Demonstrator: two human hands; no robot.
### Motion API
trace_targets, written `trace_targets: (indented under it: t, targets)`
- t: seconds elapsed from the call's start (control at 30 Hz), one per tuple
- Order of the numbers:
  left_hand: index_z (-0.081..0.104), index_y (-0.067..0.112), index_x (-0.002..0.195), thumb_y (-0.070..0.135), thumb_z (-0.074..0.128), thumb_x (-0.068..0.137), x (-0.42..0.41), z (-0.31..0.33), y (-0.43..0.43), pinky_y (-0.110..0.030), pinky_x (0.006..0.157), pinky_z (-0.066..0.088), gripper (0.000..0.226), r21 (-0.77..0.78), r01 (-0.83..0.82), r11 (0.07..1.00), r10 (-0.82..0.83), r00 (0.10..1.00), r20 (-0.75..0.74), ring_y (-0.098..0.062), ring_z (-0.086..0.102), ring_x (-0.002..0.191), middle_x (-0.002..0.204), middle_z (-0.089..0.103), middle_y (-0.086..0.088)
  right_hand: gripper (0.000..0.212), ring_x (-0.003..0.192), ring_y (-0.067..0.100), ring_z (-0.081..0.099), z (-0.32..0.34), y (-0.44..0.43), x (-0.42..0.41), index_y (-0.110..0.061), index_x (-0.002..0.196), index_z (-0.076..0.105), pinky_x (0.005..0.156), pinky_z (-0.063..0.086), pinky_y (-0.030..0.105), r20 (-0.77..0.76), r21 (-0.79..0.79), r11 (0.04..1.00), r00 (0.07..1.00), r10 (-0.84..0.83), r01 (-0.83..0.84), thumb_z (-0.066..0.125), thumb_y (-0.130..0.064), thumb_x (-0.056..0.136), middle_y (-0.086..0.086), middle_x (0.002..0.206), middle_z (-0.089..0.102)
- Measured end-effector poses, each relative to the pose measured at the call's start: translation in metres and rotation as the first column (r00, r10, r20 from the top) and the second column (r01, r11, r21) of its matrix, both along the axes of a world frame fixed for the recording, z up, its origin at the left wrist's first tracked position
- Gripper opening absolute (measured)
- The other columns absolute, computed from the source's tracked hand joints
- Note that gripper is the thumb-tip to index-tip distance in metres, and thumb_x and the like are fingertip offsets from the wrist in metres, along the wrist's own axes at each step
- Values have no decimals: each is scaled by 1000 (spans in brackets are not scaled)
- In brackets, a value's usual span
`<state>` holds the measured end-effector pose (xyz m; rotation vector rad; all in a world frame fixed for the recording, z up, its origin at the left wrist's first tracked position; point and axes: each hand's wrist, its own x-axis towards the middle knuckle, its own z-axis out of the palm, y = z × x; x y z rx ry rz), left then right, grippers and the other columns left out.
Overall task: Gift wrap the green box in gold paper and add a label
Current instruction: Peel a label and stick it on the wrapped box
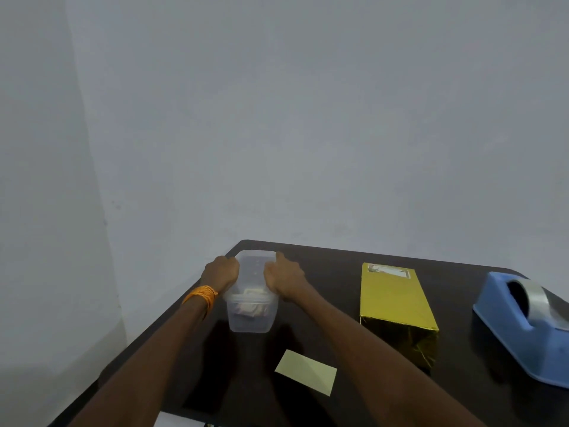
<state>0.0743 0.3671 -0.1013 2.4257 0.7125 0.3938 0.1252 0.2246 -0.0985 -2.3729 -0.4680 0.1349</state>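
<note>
**While both grips hold the tub, the wrapped box sits apart**

Though the task is about the box, neither hand is on it. The left grip [220, 274] and right grip [283, 280] curl round the two long edges of a clear plastic container [251, 315] at the far left of the dark surface [338, 260]. Fingers are wrapped over its rim, and the right thumb lies along the far edge. Small papers show inside; what they are I cannot tell.

The gold-wrapped box [397, 306] lies flat to the right of the container, well apart from both grips, with its long axis running away from the camera. A label [388, 271] sits on its top face at the far end. No green shows anywhere, so the wrap looks complete.

Handling, as a judgement:
- The box inside reads as stiff and probably light.
- The foil skin is slick and will dent and crease.
- The near end is crinkled at the folds and is the weak spot.
- Best held by the two long sides with flat fingers, clear of the label and the folded ends.

Count:
- one wrapped box
- one label on it
- one container
- one blue tape dispenser [529, 328] at the far right
- one pale yellow slip [306, 371] near the front edge
- two grips
</note>
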Motion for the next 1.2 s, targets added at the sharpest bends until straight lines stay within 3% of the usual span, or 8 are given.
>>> trace_targets:
  t: [0.13, 0.4, 0.57, 0.7, 0.83, 1.0, 1.1, 1.2]
  targets:
    - [54, -11, 126, 19, 28, 106, 7, 2, 2, -42, 100, 40, 44, -53, 0, 999, -2, 999, -37, -41, 51, 123, 131, 56, -28, 60, 128, 42, 48, 0, 0, 3, -22, 153, 25, 105, 46, 52, -20, 12, 1000, 1000, 3, -3, 34, -44, 97, 22, 144, 46]
    - [51, -3, 134, 18, 24, 107, 6, 0, 0, -40, 109, 37, 43, -9, -13, 1000, 13, 1000, -21, -36, 50, 128, 141, 51, -22, 57, 129, 41, 47, -1, -3, 2, -21, 150, 31, 108, 42, 47, -23, 88, 996, 1000, -8, 10, 37, -43, 98, 21, 143, 47]
    - [60, 0, 123, 39, 34, 103, -4, -2, -2, -37, 84, 45, 51, -210, -65, 976, 90, 990, 110, -35, 56, 102, 126, 60, -21, 55, 129, 40, 48, 3, -6, -5, -20, 149, 34, 106, 41, 45, 5, 59, 998, 1000, -21, 21, 38, -42, 98, 19, 143, 48]
    - [62, 3, 106, 43, 36, 101, -21, -15, -6, -31, 60, 49, 48, -232, -107, 967, 139, 982, 126, -32, 60, 82, 100, 65, -18, 56, 131, 40, 47, 6, -9, -9, -20, 150, 34, 107, 40, 45, 4, 61, 998, 1000, -24, 24, 37, -42, 99, 19, 144, 47]
    - [64, 6, 94, 42, 35, 103, -35, -20, -10, -42, 84, 56, 47, -180, -122, 976, 148, 979, 138, -34, 63, 87, 96, 68, -17, 53, 129, 38, 49, 8, -10, -19, -22, 148, 40, 105, 42, 43, 19, 107, 994, 1000, -16, 14, 40, -41, 99, 17, 142, 51]
    - [66, 3, 107, 37, 32, 103, -37, -13, -14, -45, 91, 54, 48, -126, -138, 982, 148, 986, 75, -37, 64, 98, 109, 68, -19, 53, 120, 37, 57, 2, -19, -33, -23, 144, 43, 101, 50, 44, 12, 183, 983, 1000, 6, -8, 44, -41, 94, 14, 133, 59]
    - [65, 1, 110, 35, 33, 103, -34, -10, -18, -46, 93, 53, 47, -166, -142, 976, 155, 985, 72, -39, 63, 102, 112, 67, -20, 55, 111, 36, 61, -6, -26, -38, -22, 141, 44, 90, 57, 51, 12, 224, 974, 999, 30, -32, 45, -39, 89, 14, 129, 61]
    - [66, 2, 110, 35, 34, 102, -35, -8, -21, -44, 93, 53, 47, -204, -144, 968, 163, 983, 80, -38, 63, 100, 112, 68, -19, 46, 103, 36, 64, -6, -27, -34, -16, 134, 51, 72, 62, 45, 43, 255, 967, 999, -10, -2, 49, -30, 91, 16, 123, 63]
